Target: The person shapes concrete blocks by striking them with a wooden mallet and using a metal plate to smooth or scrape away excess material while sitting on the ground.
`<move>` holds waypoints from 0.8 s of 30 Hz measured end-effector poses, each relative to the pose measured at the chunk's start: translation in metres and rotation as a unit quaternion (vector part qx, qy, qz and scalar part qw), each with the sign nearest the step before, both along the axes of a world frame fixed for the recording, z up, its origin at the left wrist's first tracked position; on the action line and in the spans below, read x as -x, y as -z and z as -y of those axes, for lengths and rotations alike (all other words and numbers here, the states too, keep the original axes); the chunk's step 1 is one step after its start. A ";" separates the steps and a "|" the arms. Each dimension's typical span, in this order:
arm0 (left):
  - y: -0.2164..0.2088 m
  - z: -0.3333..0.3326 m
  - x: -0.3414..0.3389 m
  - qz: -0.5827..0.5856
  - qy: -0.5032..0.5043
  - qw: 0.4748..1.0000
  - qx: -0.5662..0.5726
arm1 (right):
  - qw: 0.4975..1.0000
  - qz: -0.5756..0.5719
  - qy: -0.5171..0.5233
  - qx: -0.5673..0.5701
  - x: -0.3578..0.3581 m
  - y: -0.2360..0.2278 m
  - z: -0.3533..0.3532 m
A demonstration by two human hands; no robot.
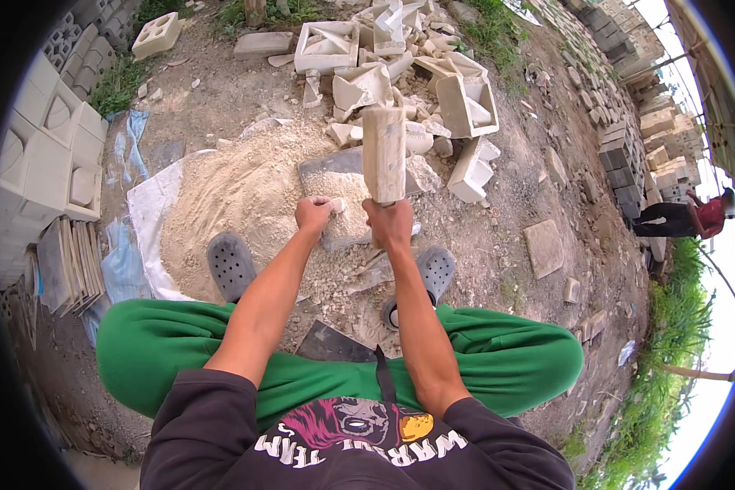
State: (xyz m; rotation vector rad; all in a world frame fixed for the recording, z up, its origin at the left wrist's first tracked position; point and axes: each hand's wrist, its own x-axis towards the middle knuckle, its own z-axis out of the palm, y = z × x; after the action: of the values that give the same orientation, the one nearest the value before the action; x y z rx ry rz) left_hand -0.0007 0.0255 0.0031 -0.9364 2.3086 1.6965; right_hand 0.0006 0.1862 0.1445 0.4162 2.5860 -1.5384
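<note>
My right hand [390,222] is closed round the handle of a wooden mallet [384,155], whose thick, pale block of a head is raised in front of me. To its left, my left hand [312,214] pinches a small whitish chunk [337,206] over a grey slab [314,170]. Pale crushed grit covers much of that slab. A broad heap of sandy crumbs [237,184] lies beside it on a white sheet [149,196]. My feet, in grey clogs [231,265], stand on either side of the slab.
Broken pale blocks [361,88] are piled just beyond the mallet. Stacked white blocks [53,139] and thin boards [72,263] stand at the left. A dark flat piece [335,341] lies between my legs. Another person [694,216] is far right, near grey block stacks [621,167].
</note>
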 end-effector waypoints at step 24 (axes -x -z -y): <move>-0.012 -0.003 0.001 0.045 -0.030 0.996 -0.067 | 0.989 -0.127 -0.031 0.070 -0.010 0.026 0.009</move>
State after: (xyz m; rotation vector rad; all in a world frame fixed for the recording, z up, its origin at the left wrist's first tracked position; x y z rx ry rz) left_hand -0.0021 0.0289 0.0156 -1.0421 2.1015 1.7695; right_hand 0.0110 0.1777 0.1187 0.1332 2.6176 -1.8441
